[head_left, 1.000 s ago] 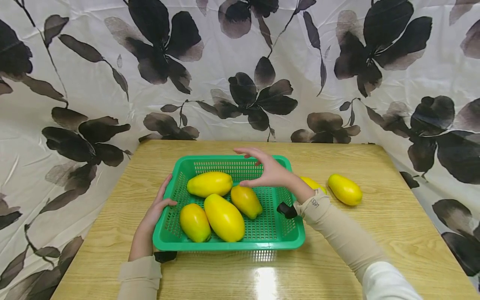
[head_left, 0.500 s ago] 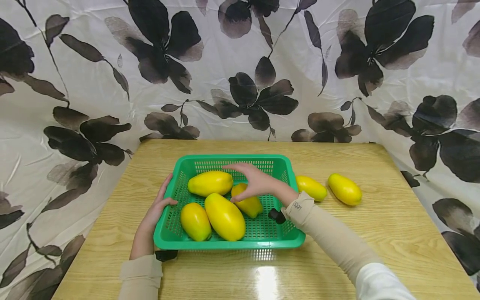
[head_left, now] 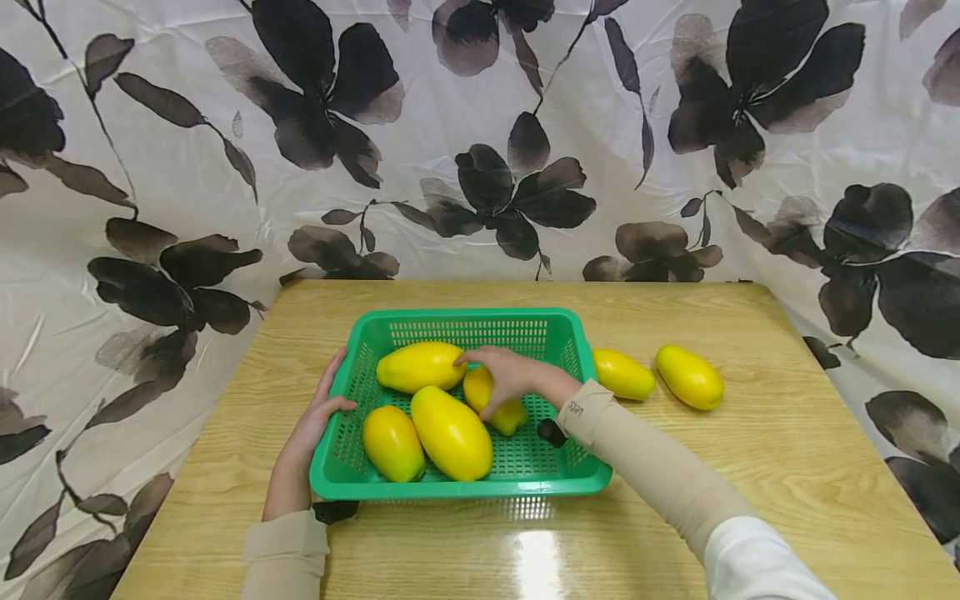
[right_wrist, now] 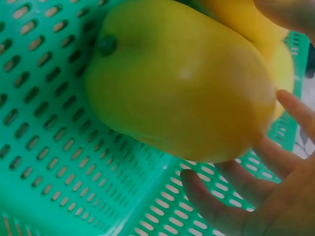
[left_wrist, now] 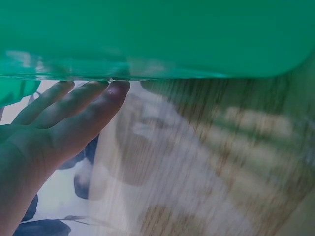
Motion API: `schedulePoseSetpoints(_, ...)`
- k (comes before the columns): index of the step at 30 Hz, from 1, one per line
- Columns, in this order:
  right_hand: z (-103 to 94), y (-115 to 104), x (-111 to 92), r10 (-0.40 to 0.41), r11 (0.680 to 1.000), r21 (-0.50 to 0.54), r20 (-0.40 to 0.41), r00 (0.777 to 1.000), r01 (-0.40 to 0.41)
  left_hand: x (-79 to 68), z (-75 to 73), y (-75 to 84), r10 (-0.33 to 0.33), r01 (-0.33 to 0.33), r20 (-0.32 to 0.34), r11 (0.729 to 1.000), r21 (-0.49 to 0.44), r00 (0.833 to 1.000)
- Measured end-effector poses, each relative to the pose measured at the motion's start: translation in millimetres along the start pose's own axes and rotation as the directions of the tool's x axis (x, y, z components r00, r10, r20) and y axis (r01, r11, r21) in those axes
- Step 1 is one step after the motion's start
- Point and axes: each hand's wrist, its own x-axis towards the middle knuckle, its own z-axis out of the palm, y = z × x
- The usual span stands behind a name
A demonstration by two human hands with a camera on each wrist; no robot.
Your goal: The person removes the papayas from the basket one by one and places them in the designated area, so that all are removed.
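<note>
A green plastic basket [head_left: 461, 490] holds several yellow papayas. My left hand [head_left: 307, 433] holds its left side, thumb over the rim and straight fingers along the outer wall; in the left wrist view the fingertips meet the green wall. Inside the basket, my right hand [head_left: 513, 375] spreads around the rightmost papaya [right_wrist: 182, 83], thumb on its near side and fingers at its far end. That fruit shows an orange blush and a green stem end. Beside it lie the back papaya [head_left: 420, 367], the large middle papaya [head_left: 452, 435] and the front left papaya [head_left: 392, 443].
Two more papayas lie on the wooden table [head_left: 750, 467] right of the basket: a nearer papaya [head_left: 622, 375] by its wall and a farther papaya [head_left: 690, 377]. Floral cloth [head_left: 517, 200] hangs behind the table and along both sides.
My right hand has come down and left from above the basket's right part to the rightmost papaya. The papaya behind its arm now shows fully. My left hand stays at the basket's side.
</note>
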Motion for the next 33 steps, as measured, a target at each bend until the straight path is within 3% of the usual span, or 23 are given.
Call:
schedulePoseSetpoints(22,22.6,18.1,10.7,0.106,0.994,-0.005,0.079,0.991,-0.106,-0.6,0.2,-0.9,0.0,0.0,-0.004,1.0,-0.002,1.0)
schedulePoseSetpoints(29,22.2,17.4,10.6,0.134,0.991,0.007,0.088,0.987,-0.136,-0.1,0.0,-1.0,0.004,-0.004,-0.001,1.0,-0.001,1.0)
schedulePoseSetpoints(33,17.2,15.3,8.2,0.11,0.993,0.023,0.092,0.99,-0.113,0.5,0.4,-1.9,0.01,-0.01,-0.001,1.0,-0.001,1.0)
